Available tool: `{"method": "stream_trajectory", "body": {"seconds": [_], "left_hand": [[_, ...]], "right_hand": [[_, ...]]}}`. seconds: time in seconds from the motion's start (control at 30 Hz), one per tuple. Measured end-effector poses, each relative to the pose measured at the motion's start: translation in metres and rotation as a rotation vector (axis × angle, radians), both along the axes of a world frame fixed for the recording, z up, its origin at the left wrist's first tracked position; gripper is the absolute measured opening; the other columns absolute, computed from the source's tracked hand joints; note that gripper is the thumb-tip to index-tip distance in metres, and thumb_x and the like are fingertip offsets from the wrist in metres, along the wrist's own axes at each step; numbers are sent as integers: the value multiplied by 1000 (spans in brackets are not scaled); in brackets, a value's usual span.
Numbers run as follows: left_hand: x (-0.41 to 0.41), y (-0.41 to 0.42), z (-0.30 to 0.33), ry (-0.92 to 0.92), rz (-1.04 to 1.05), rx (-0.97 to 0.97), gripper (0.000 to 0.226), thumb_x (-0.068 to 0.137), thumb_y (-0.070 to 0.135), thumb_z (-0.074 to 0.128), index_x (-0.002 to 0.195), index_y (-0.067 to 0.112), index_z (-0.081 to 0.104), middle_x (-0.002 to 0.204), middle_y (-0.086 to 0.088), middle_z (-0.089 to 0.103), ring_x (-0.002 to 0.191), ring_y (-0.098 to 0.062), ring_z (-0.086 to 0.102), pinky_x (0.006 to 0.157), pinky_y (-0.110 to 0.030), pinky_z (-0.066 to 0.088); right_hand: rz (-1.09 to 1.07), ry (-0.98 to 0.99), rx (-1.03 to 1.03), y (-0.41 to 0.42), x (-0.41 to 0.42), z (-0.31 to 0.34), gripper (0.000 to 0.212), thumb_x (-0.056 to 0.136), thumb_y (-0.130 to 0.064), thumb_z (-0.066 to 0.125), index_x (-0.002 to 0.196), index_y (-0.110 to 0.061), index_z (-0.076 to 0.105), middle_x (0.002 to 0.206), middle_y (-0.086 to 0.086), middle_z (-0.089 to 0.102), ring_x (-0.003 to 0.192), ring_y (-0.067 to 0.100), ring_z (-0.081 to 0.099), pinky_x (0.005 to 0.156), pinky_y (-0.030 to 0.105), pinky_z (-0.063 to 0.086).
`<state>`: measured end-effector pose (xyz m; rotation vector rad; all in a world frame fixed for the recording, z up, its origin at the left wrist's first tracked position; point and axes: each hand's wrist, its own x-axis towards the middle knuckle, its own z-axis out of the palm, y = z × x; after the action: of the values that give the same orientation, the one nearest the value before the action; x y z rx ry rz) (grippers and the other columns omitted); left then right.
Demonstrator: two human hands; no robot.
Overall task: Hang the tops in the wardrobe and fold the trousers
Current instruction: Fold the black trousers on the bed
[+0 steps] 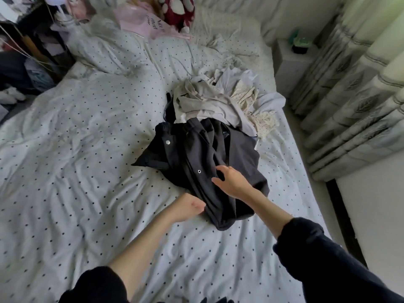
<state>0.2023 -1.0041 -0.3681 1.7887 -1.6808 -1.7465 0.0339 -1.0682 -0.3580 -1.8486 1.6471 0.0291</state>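
A crumpled black garment (pixel 196 154) with metal snap buttons lies on the bed, right of centre. Behind it sits a heap of pale clothes (pixel 218 101), beige, white and a small-print fabric, partly overlapping the black one. My right hand (pixel 231 181) rests on the near part of the black garment, fingers spread and slightly bent, holding nothing. My left hand (pixel 189 207) is at the garment's near left edge with its fingers curled; whether it pinches the cloth is hidden.
The bed (pixel 76 171) has a white sheet with small black dots. Pillows, a pink bag (pixel 142 22) and a red plush toy lie at the head. A white nightstand (pixel 293 62) and curtains (pixel 354 95) stand on the right, cluttered shelves on the left.
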Motion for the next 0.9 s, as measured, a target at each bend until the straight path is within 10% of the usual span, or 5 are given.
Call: {"method": "stream_trajectory", "body": {"seconds": [0.33,0.47,0.6,0.73,0.9], "left_hand": [[98,-48,-49,-332,488,-372,68,89,-2,51,148,12,20,146,-12,28,136,-24,26,108,-33,26],[122,-76,-62,-261,713,-239,86,85,-2,59,150,15,5,153,-16,9,142,-23,10,111,-32,18],[134,-106,-58,26,904,-105,71,84,1,64,144,17,29,129,-22,48,111,-28,56,97,-33,45],[118,-126,-44,68,762,-321,27,78,-5,69,102,4,61,85,-10,63,66,-5,61,62,-10,47],[99,-146,-34,155,231,-221,55,84,0,63,127,29,44,124,2,49,103,-8,56,86,-18,46]], "right_hand": [[-86,57,-250,-73,52,-28,62,96,-44,46,146,-13,25,145,7,37,130,27,37,101,43,36],[-215,22,-136,-118,82,-38,81,89,-55,51,148,-10,17,147,10,34,134,28,34,105,46,32],[-320,56,-13,-144,94,-45,71,89,-48,57,139,-6,31,138,12,43,127,33,42,101,45,35],[-387,-71,-24,-152,80,-41,24,88,-28,58,73,-15,46,78,1,56,93,30,58,90,40,42],[-576,-592,-50,-139,32,-15,3,85,-11,58,86,-11,55,82,4,61,82,21,58,73,35,48]]}}
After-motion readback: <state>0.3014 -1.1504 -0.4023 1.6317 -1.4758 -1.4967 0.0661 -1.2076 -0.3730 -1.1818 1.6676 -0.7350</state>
